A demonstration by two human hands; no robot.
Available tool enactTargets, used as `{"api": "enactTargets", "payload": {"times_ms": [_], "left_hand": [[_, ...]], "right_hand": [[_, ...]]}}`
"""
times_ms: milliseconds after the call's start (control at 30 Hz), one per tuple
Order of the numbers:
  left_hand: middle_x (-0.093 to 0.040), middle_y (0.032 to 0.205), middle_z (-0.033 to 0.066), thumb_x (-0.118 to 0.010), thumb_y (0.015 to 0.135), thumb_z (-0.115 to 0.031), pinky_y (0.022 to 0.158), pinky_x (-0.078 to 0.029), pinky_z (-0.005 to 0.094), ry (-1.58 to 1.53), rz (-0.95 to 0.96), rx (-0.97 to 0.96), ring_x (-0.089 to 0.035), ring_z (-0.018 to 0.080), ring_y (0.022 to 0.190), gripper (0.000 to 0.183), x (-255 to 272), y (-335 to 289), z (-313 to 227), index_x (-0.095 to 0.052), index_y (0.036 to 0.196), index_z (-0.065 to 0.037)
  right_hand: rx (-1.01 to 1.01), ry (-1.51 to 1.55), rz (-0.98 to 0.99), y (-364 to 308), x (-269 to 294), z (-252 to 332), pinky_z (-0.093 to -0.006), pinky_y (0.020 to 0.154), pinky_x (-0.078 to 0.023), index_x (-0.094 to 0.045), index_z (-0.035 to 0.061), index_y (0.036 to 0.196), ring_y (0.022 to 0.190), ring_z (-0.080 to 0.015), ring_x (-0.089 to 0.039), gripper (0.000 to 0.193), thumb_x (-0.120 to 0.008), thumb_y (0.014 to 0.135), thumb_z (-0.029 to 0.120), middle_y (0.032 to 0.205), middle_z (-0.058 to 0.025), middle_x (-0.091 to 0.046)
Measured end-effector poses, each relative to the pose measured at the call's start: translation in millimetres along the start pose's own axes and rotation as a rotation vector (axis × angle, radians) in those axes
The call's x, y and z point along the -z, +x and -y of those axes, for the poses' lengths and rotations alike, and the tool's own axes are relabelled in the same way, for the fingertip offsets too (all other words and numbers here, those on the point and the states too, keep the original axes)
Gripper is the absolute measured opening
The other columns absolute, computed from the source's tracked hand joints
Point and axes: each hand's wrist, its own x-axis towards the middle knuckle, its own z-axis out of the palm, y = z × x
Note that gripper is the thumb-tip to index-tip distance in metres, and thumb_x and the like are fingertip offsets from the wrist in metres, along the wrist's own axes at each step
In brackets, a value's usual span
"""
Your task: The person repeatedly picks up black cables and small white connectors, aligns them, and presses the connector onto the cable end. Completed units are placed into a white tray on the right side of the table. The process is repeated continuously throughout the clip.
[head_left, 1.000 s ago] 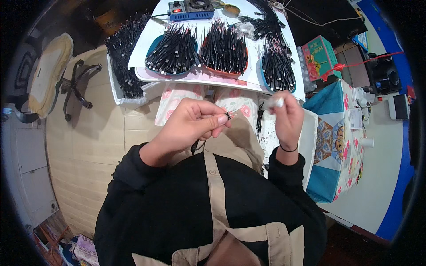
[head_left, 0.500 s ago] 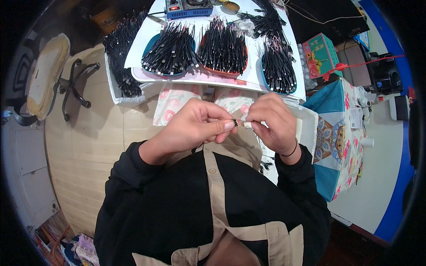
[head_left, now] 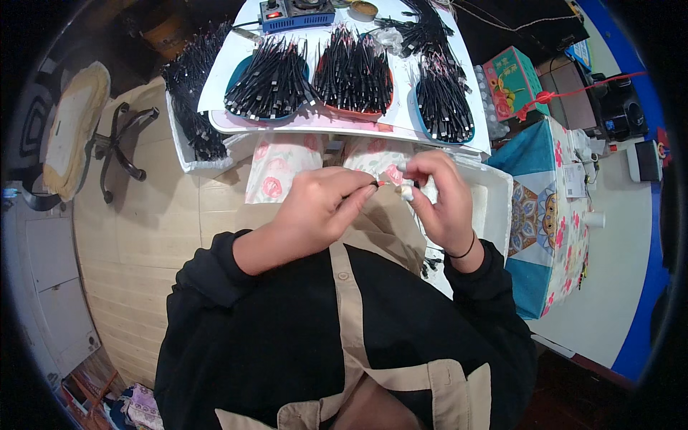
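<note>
My left hand [head_left: 319,208] pinches a short black cable [head_left: 374,184] between thumb and forefinger. Thin wire ends, partly reddish, stick out of it toward the right. Beside them my right hand [head_left: 446,204] has its thumb and forefinger spread apart, with nothing visible between them. Whitish coverings wrap the tips of that thumb and forefinger. Most of the cable is hidden behind the left fingers. Both hands are above my lap, in front of the white table [head_left: 215,86].
Bundles of black cables fill a blue bin [head_left: 231,107], a red bin [head_left: 358,113] and another blue bin [head_left: 430,136]. A blue device [head_left: 297,20] with a red light stands behind. White foam boxes [head_left: 494,204] flank me. A wheeled chair [head_left: 79,129] is at left.
My right thumb and forefinger have parted and drawn away from the wire ends. My left hand has turned slightly, still pinching the cable. The whole view has shifted a little.
</note>
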Motion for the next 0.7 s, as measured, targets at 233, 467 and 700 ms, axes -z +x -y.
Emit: {"api": "enactTargets", "payload": {"times_ms": [233,467,700], "left_hand": [[-0.064,0.072,0.0064,-0.059,0.09,-0.007,0.055,-0.045,0.0237,-0.396,0.098,0.272,-0.058,0.008,0.064,0.017,4.0,-0.3,-6.1,-0.065,0.096,0.007],[-0.06,0.074,0.0101,-0.061,0.077,-0.002,0.054,-0.048,0.0303,0.394,-0.041,-0.352,-0.061,0.0223,0.065,0.021,-4.3,-3.7,5.0,-0.061,0.097,0.004],[-0.059,0.074,0.0085,-0.06,0.077,-0.001,0.056,-0.048,0.0282,0.223,0.065,-0.375,-0.06,0.0183,0.066,0.024,5.6,0.1,20.8,-0.061,0.1,0.004]], "right_hand": [[0.506,-0.373,-0.102,12.4,-5.6,-0.2,-0.0352,0.066,-0.043,-0.059,0.0056,0.093,0.078,-0.0252,-0.057,0.03,-0.067,0.065,0.0,0.087,-0.0064,-0.06],[0.0,0.053,0.132,2.6,-16.1,-4.9,-0.0308,0.067,-0.041,-0.054,0.0027,0.097,0.074,-0.022,-0.05,0.015,-0.059,0.083,0.003,0.084,-0.0086,-0.052],[-0.776,1.358,0.519,-4.7,-10.8,-15.3,-0.0261,0.072,-0.043,-0.053,0.0006,0.104,0.079,-0.0113,-0.048,0.015,-0.046,0.096,0.011,0.089,-0.0034,-0.05]]}}
